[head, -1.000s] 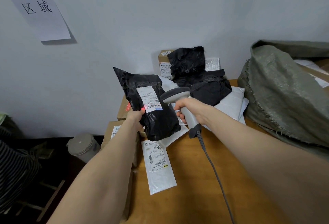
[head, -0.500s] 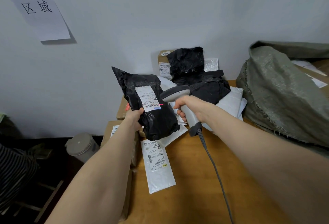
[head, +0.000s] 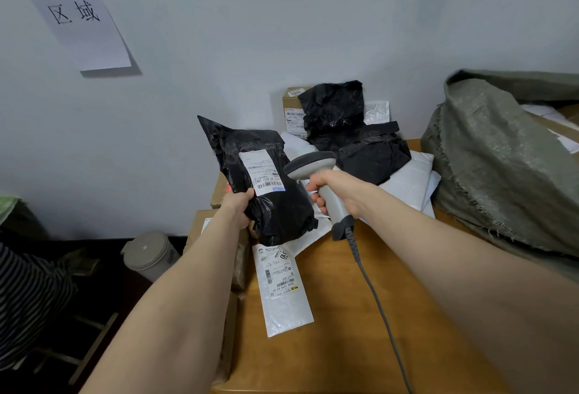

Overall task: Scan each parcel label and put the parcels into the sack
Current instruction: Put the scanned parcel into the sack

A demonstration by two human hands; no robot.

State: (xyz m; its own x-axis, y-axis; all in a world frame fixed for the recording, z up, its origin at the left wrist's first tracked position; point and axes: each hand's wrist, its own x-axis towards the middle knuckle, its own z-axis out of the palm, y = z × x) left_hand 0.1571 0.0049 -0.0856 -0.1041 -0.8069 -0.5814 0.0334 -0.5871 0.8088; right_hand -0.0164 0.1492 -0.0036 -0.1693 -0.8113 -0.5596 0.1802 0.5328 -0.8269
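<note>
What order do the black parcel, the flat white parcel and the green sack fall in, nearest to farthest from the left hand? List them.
1. The black parcel: gripped by the left hand itself.
2. The white parcel: flat on the table, just below the hand.
3. The green sack: far right, across the table.

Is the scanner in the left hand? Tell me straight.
No, the right hand grips the scanner by its handle, while the left hand holds a black parcel.
</note>
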